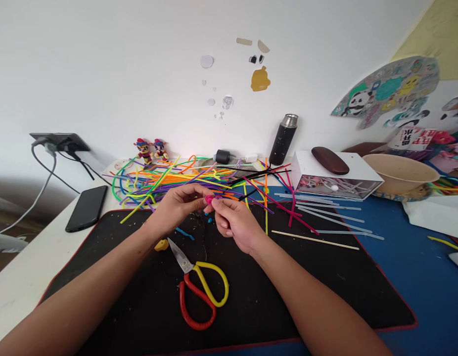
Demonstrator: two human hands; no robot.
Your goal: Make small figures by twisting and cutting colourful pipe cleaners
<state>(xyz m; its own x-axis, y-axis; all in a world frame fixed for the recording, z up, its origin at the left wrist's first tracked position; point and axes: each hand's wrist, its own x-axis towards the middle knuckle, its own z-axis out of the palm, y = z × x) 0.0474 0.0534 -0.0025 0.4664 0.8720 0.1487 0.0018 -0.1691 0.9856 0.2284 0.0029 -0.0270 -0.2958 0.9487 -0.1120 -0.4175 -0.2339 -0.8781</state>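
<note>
Above the dark mat, my left hand [182, 203] and my right hand [236, 220] meet at the fingertips. Both pinch a small magenta coil [209, 199] that looks like curled pipe cleaner; the fingers cover part of it. Below the hands lie scissors [188, 267] with one red and one yellow handle, their blades pointing up and left. A small yellow piece [161, 245] sits by the scissor tips. A short blue pipe cleaner piece [185, 234] lies under my left hand. Behind the hands spreads a heap of coloured pipe cleaners [169, 180].
A phone [87, 208] lies at the left. Black bottle [284, 141], white box [338, 173] and tan bowl [399, 170] stand along the back. Clear glue sticks [335, 219] and a wooden stick [314, 240] lie at the right. Two small figures [151, 150] stand by the wall.
</note>
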